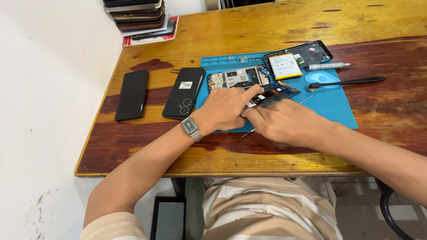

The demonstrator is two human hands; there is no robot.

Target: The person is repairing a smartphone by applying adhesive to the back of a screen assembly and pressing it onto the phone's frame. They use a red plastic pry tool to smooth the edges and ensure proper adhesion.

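Observation:
My left hand point(227, 109), a metal watch on its wrist, rests on a blue work mat point(331, 106) and pinches the near end of an opened dark phone frame point(275, 94). My right hand point(282, 122) meets it from the right, fingertips on the same near end. A thin metal tool point(250, 132) pokes out beneath my hands; I cannot tell which hand holds it. Just behind lies a second opened phone body point(238, 78) showing its circuit boards.
A phone frame with a white battery point(284, 66) lies at the mat's back. A screwdriver point(327, 66) and a black spudger point(347, 82) sit right. Two black phones point(131, 94) point(183, 92) lie left of the mat. A stack of phones point(140, 18) stands at the back left corner.

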